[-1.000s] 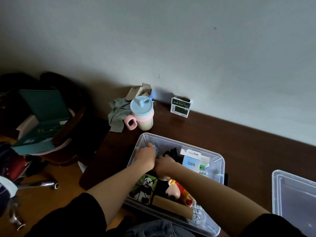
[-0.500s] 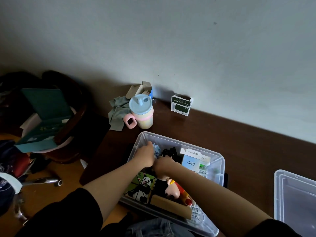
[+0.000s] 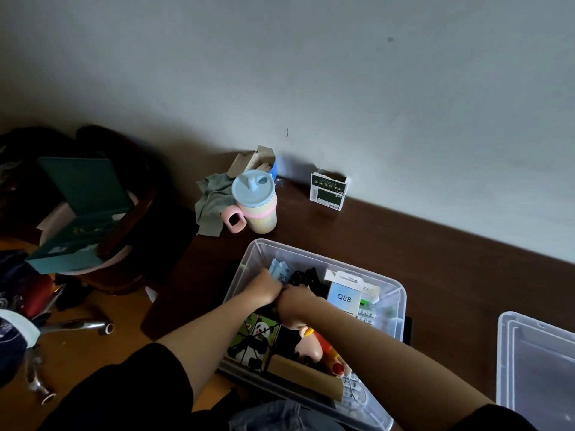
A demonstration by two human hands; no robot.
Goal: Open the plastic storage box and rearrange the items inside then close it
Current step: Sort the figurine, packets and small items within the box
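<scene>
Head view | we see the open storage box on the brown table, its lid off at the right | left hand and right hand touch inside the box, beside a blue packet | grip: we cannot tell | white Q88 box just right of them | cup behind.

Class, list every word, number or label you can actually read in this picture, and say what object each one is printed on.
"Q88": on the pale blue and white box standing in the clear storage box.
Green and white carton by the wall: printed lines, too small to read.
Blue packet beside the left hand: print too blurred.
Panda picture box: no readable words.
</scene>
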